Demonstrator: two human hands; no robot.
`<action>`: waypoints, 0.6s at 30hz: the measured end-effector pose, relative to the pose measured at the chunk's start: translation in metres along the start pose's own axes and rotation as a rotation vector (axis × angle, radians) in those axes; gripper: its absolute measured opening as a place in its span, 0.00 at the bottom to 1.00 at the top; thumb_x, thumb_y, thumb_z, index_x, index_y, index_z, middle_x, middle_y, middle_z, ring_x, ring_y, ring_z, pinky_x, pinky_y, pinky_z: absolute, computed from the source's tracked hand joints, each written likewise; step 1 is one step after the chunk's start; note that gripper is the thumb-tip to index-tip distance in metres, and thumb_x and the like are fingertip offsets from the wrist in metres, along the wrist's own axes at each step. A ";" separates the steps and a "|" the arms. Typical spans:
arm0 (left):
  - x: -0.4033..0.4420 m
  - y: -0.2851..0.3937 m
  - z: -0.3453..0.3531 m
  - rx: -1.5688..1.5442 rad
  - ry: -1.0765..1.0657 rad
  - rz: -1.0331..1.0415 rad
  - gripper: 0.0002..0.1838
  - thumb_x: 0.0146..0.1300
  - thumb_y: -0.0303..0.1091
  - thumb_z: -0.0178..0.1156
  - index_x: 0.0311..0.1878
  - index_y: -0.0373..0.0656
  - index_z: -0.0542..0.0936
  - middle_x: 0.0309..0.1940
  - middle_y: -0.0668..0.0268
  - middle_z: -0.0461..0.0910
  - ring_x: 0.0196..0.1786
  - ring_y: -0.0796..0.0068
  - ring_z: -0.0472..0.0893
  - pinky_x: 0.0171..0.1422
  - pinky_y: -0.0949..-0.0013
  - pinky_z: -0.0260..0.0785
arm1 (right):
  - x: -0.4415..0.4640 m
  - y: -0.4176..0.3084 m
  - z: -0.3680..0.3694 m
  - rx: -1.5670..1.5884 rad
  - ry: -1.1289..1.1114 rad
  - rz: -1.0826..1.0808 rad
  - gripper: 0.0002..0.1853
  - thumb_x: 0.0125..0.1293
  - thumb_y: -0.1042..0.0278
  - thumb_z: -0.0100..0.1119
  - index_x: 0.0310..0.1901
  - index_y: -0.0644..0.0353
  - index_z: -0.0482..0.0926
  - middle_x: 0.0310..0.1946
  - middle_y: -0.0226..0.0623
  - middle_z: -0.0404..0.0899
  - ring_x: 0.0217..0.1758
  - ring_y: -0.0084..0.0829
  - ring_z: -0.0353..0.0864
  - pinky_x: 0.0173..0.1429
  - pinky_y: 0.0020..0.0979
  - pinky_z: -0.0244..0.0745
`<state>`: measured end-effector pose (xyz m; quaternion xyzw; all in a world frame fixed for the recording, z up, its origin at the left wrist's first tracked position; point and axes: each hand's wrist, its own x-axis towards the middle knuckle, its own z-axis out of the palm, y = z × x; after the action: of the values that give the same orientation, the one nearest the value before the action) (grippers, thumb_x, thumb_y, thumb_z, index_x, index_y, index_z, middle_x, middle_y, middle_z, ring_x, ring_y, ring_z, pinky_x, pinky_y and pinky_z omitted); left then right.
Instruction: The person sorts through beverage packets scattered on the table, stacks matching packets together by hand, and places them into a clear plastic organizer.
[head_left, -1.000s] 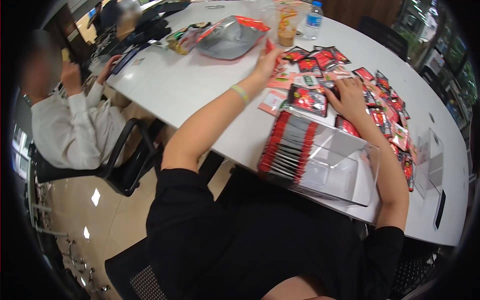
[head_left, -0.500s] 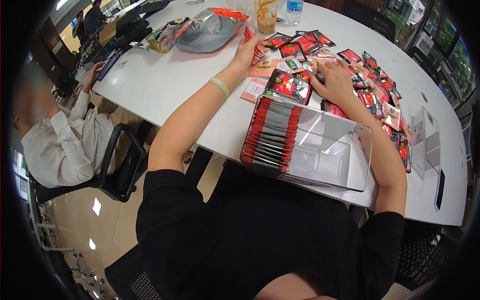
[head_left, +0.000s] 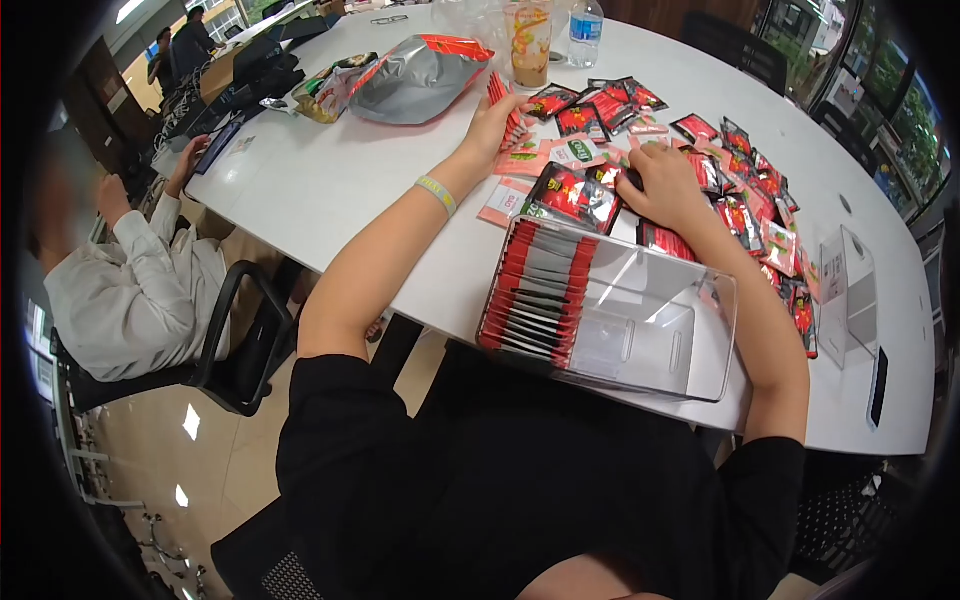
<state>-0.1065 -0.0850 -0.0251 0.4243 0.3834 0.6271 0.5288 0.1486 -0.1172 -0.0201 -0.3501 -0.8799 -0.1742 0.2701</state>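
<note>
Head view: our left hand (head_left: 492, 130) grips packets (head_left: 497, 90). Our right hand (head_left: 664, 186) arches over loose packets (head_left: 740, 222), hold unclear. Our box (head_left: 660, 345) holds lined-up packets (head_left: 542, 285).

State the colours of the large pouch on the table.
Silver-grey with an orange-red edge; the pouch shows best in the head view.

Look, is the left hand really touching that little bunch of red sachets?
Touching. The head view shows it: the left hand has its fingers wrapped around the bunch of red sachets.
</note>
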 end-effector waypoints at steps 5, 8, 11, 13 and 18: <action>0.008 -0.005 -0.011 0.018 -0.088 -0.058 0.17 0.60 0.43 0.54 0.40 0.36 0.75 0.29 0.61 0.79 0.32 0.74 0.79 0.39 0.74 0.74 | -0.001 -0.002 0.000 -0.007 0.009 0.025 0.15 0.50 0.58 0.53 0.24 0.65 0.74 0.22 0.46 0.76 0.32 0.44 0.75 0.40 0.40 0.70; 0.004 -0.002 -0.010 0.042 -0.127 -0.079 0.18 0.60 0.43 0.55 0.41 0.36 0.75 0.29 0.61 0.79 0.31 0.73 0.79 0.39 0.73 0.74 | 0.000 0.002 0.003 -0.017 0.009 0.057 0.16 0.52 0.58 0.53 0.26 0.67 0.75 0.24 0.48 0.77 0.33 0.45 0.76 0.38 0.40 0.71; 0.005 -0.004 -0.005 0.014 -0.042 -0.029 0.19 0.58 0.43 0.56 0.43 0.35 0.74 0.33 0.60 0.78 0.37 0.73 0.79 0.40 0.71 0.74 | 0.011 0.012 0.003 -0.115 0.009 0.031 0.18 0.54 0.56 0.55 0.35 0.66 0.75 0.30 0.48 0.78 0.38 0.45 0.77 0.42 0.41 0.72; 0.003 -0.004 -0.004 0.003 -0.024 -0.025 0.19 0.58 0.42 0.56 0.43 0.34 0.73 0.34 0.59 0.78 0.39 0.73 0.79 0.41 0.70 0.74 | 0.018 0.015 0.008 -0.131 0.004 0.055 0.19 0.56 0.55 0.54 0.39 0.65 0.76 0.35 0.48 0.78 0.40 0.45 0.77 0.45 0.41 0.73; 0.002 -0.004 -0.005 -0.014 -0.061 -0.041 0.20 0.58 0.42 0.57 0.45 0.35 0.72 0.37 0.59 0.78 0.40 0.72 0.79 0.42 0.69 0.75 | 0.034 0.030 0.044 0.073 -0.144 0.001 0.23 0.65 0.50 0.44 0.56 0.52 0.71 0.49 0.47 0.74 0.51 0.46 0.75 0.56 0.42 0.67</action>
<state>-0.1103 -0.0824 -0.0301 0.4317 0.3713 0.6055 0.5560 0.1343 -0.0568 -0.0313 -0.3522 -0.9025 -0.1162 0.2189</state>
